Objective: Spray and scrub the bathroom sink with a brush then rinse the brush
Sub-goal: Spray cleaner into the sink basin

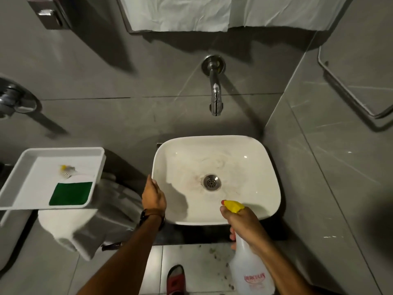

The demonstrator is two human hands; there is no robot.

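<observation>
A white square sink sits below a wall tap, with a metal drain in its stained bowl. My right hand grips a clear spray bottle with a yellow nozzle pointing into the bowl from the front edge. My left hand rests on the sink's left rim, fingers curled over it. At the left, a white tray holds a brush with a white handle and a yellow tip, and a green scrub pad.
A tap handle sticks out of the wall at far left. A white cloth-covered mirror hangs above. A glass shower panel stands right of the sink. A white toilet is under the tray. A red sandal is on the floor.
</observation>
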